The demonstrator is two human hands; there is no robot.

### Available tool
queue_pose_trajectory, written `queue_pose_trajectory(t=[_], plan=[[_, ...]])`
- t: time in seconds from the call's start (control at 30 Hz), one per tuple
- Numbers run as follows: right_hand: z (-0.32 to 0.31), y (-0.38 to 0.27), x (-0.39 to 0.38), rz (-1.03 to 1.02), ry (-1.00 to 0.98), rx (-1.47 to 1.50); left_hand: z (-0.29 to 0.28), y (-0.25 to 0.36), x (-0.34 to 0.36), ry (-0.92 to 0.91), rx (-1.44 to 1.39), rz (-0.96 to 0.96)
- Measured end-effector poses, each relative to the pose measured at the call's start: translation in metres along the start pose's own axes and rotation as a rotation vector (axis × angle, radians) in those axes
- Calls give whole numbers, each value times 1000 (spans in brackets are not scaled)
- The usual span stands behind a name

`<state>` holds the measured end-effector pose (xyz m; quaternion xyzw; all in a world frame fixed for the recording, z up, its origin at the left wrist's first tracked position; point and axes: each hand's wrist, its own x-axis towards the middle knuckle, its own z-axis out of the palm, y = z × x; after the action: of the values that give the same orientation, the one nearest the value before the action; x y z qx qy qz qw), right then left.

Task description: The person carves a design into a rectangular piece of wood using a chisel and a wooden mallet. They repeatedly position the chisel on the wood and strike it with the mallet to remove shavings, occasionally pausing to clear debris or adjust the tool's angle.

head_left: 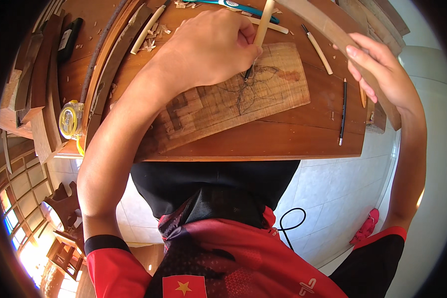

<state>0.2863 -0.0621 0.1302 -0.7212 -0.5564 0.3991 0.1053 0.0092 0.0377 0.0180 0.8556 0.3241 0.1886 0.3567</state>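
Note:
My left hand (223,42) is closed round a chisel with a pale wooden handle (264,22). Its dark metal tip meets a flat wooden board (283,92), on which a pencil drawing and some shallow cut patches show. The board lies tilted on the table, partly under my left forearm. On the right, my right hand (377,64) is wrapped round a long wooden strip (325,25), thumb on the near side. The strip's far end runs up toward the top of the chisel handle, at the upper edge of the picture.
Another pale-handled chisel (319,52) and a black pencil (342,111) lie right of the board. A third chisel (149,30) rests among shavings, near a teal toothbrush (243,7). A yellow tape measure (71,120) and long wooden pieces (47,74) line the left side of the brown table (263,141).

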Motion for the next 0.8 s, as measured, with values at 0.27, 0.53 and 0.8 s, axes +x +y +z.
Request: queue_pose_trajectory(t=[0.27,0.53,0.8], plan=[[-3,-14,10,8,-19,-32,8,1,-2,58,47,-7],[-11,-14,13,-61,-56,-80,13,13,-16,147,18,-160],[-12,-18,19,-71,-96,-109,20,10,-21,200,-57,-199]])
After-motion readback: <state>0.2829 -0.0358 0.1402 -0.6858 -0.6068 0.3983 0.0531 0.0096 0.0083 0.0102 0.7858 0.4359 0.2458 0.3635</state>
